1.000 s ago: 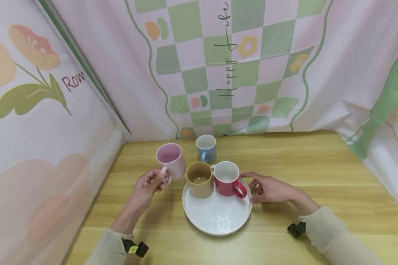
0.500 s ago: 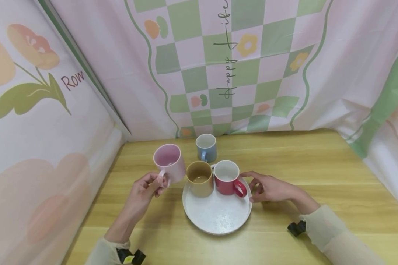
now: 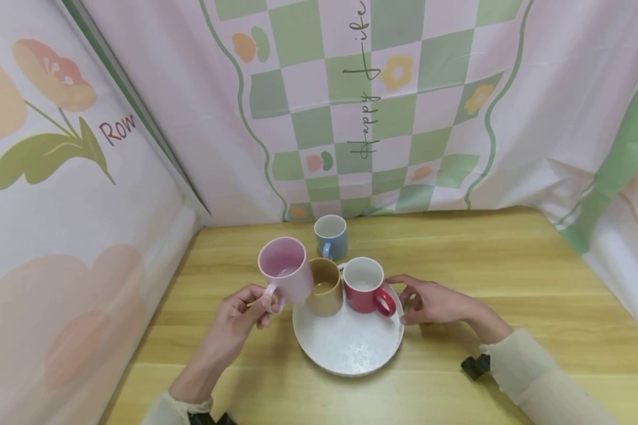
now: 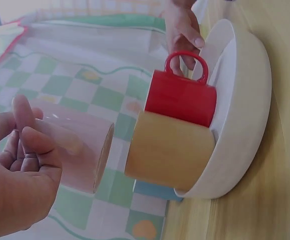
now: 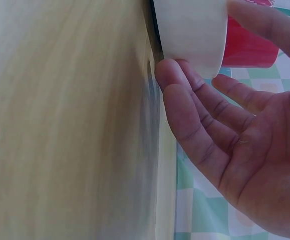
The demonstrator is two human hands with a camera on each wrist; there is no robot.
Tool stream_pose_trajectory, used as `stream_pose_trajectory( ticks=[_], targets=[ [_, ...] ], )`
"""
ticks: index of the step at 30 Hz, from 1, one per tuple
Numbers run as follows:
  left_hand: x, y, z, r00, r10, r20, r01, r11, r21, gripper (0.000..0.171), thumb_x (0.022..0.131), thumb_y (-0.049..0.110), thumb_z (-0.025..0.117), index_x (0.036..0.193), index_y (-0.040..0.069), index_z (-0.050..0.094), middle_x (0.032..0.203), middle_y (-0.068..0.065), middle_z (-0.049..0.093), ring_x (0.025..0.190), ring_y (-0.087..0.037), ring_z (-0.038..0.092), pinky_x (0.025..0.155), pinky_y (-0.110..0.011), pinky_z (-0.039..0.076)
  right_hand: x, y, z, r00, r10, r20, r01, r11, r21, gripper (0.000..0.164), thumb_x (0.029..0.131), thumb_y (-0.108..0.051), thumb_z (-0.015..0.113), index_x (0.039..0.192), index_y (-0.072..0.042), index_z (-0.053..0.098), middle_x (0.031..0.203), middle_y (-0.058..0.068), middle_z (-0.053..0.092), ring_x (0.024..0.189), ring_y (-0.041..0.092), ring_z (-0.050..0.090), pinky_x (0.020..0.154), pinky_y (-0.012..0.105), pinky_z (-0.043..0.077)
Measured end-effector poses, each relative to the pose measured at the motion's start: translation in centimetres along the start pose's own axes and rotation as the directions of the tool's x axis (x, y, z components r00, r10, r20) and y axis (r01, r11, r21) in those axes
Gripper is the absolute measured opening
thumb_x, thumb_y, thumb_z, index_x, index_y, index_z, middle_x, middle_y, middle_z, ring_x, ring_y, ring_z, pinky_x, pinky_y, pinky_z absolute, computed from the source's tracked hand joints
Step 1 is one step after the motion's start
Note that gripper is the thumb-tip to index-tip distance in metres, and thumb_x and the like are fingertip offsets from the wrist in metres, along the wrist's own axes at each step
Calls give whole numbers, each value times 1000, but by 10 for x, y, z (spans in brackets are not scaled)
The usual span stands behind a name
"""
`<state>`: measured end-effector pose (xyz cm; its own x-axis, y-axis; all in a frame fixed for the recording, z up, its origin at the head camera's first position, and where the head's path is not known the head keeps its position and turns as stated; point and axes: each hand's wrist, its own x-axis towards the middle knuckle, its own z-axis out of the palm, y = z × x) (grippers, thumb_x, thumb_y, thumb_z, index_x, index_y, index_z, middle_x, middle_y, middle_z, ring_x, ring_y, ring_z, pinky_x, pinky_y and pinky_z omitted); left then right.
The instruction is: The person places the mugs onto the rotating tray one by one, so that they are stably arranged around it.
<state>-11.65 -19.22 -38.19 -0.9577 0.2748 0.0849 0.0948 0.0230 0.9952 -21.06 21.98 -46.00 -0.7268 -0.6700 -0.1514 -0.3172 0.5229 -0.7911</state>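
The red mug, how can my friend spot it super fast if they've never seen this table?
Start at the wooden table and find the round white tray. At its far side stand two mugs: a tan mug on the left and the red mug on the right, closest to the right hand. It's the only one here that's red outside and white inside.

Left hand: we saw it held up in the air, fingers curled into a pinch.
Left thumb: pressed in against the fingers.
Left forearm: slanted up and inward from lower left.
Right hand: we logged it lower, palm hollow, fingers loosely bent.
Right index finger: reached inward, apart from the right thumb.
Right forearm: came in from lower right.
Sleeves: pale, ended behind both wrists.
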Motion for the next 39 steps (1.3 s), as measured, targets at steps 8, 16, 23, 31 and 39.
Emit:
stream_pose_trajectory(
  ticks=[8,16,23,31,39],
  targets=[
    [-3,2,12,999,-14,31,14,1000,5,19,102,15,56,103,-3,60,93,4,69,74,-4,58,69,-17,53,0,0,0,1000,4,-2,-4,1000,-8,84,84,-29,80,152,-17,32,114,14,65,87,16,67,67,27,58],
    [-3,0,24,994,0,107,1,1000,-1,27,101,13,56,105,-14,56,94,3,68,76,-6,59,68,-17,53,0,0,0,1000,1,-4,-1,1000,-1,84,84,-28,80,152,-16,33,113,13,64,87,16,67,67,28,58],
    [-2,-4,34,987,0,159,0,1000,3,24,100,11,57,102,-13,58,93,5,69,75,-5,59,68,-18,53,0,-1,0,1000,-1,-1,1,1000,10,84,84,-28,80,152,-17,32,114,14,64,88,17,67,68,27,58],
    [-1,-13,43,969,4,247,4,1000,-30,22,100,9,56,104,-12,57,96,3,68,75,-4,60,71,-19,55,0,2,1,1000,-5,-6,5,1000,-2,83,84,-27,80,151,-17,33,113,14,65,88,15,67,68,28,59],
    [0,-25,52,960,-26,277,31,999,-15,23,100,12,57,104,-11,59,98,-12,67,72,-3,61,71,-20,56,0,2,1,1000,-23,-2,23,1000,13,84,84,-26,80,152,-16,32,114,15,66,89,17,68,67,28,59]
  ],
)
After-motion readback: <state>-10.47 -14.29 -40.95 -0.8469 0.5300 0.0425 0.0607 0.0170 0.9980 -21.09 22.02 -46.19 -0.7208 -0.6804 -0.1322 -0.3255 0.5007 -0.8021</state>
